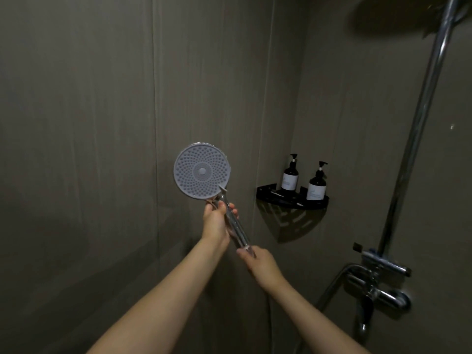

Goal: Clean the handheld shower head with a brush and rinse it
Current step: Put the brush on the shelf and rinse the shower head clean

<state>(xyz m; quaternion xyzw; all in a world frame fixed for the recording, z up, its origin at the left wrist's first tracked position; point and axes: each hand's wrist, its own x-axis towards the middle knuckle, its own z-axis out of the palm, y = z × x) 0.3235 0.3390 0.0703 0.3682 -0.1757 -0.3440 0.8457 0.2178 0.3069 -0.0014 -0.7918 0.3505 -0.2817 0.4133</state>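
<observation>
The handheld shower head (201, 171) is raised in front of the wall, its round grey nozzle face turned toward me. A chrome handle runs down and to the right from it. My left hand (217, 221) grips the upper part of the handle just under the head. My right hand (260, 261) holds the handle's lower end, where the hose joins. No brush is in view.
A black corner shelf (292, 200) carries two dark pump bottles (290, 175) (317, 183). At the right a chrome riser pipe (421, 123) climbs to an overhead shower head (398, 19). The mixer tap (380, 284) sits low on the right wall.
</observation>
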